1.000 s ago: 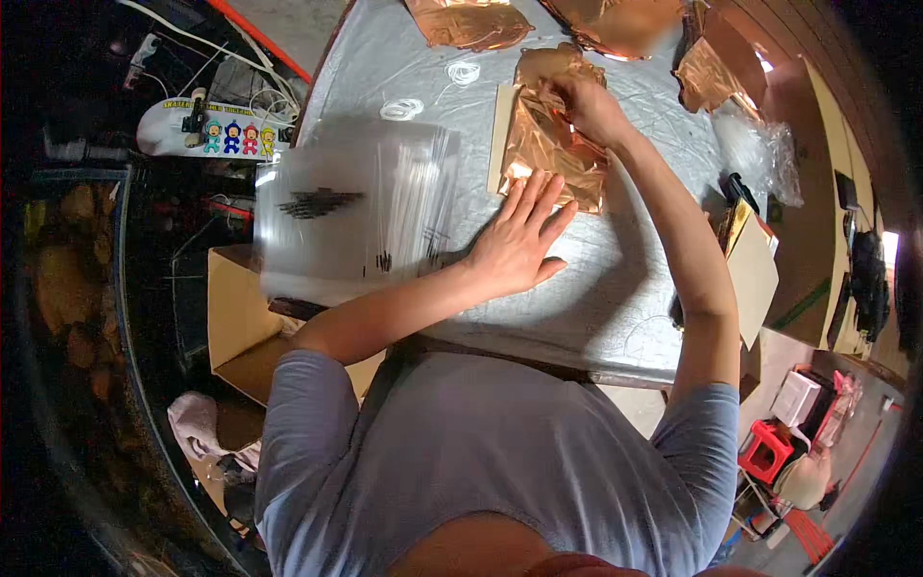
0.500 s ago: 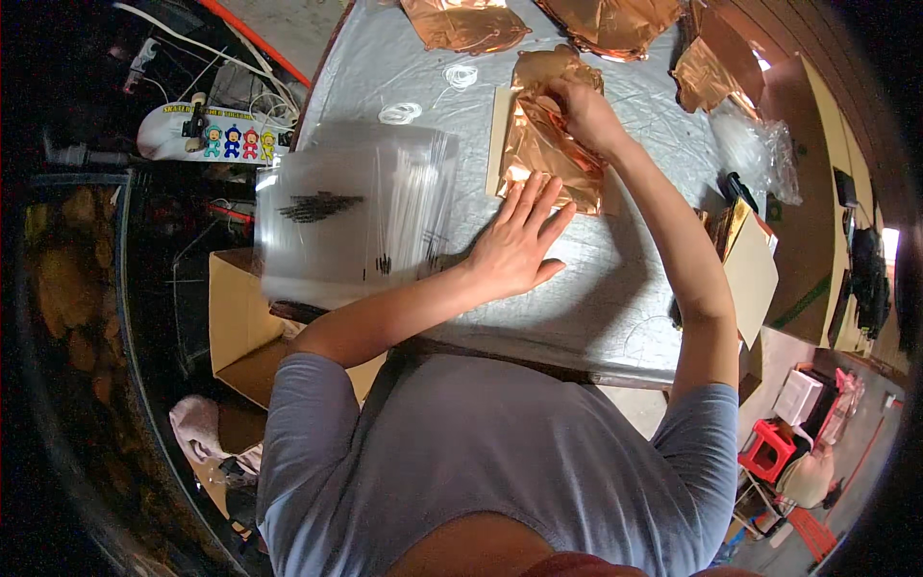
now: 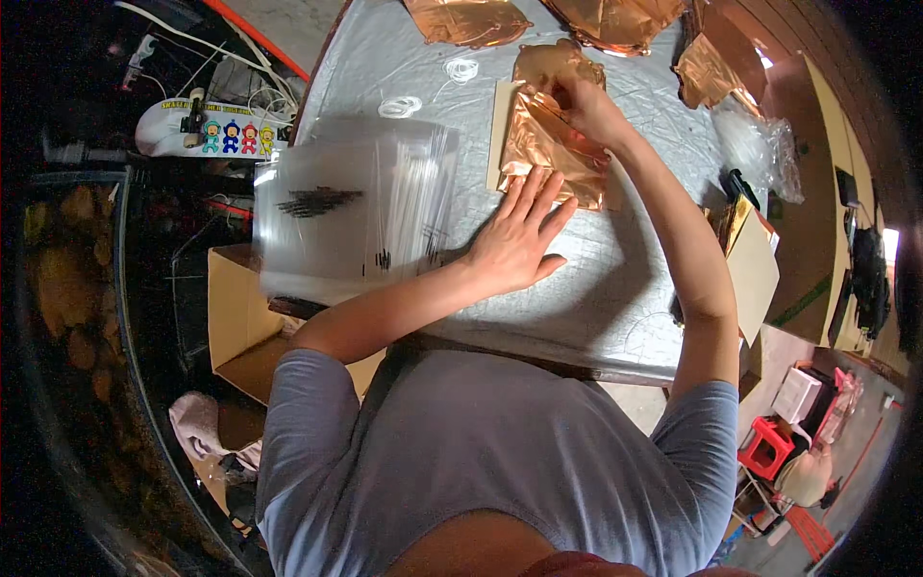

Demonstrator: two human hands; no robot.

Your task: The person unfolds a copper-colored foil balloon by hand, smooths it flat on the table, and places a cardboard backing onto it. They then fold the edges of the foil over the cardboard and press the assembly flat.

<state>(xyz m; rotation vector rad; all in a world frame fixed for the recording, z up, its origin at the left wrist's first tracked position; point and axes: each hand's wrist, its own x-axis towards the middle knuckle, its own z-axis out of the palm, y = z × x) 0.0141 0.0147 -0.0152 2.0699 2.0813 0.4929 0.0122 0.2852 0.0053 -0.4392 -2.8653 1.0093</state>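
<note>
A crinkled, shiny copper-coloured foil piece [image 3: 550,162] lies on the table, partly over a cream card [image 3: 499,130] whose left edge shows. My left hand [image 3: 519,236] rests flat with fingers spread, the fingertips on the foil's near edge. Over the foil's far part, my right hand [image 3: 591,108] is closed with its fingers bent down, pinching the folded foil. What lies under the right fingers is partly hidden.
A stack of clear plastic sleeves [image 3: 356,226] sits left on the grey-covered table [image 3: 615,317]. Two coils of white string [image 3: 400,106] lie beyond it. More copper foil pieces [image 3: 471,21] are along the far edge, crumpled clear plastic [image 3: 755,144] at right. An open cardboard box [image 3: 236,317] stands lower left.
My right hand has shifted slightly, and the foil beneath it now shows a smoother folded layer. My left hand has stayed in place.
</note>
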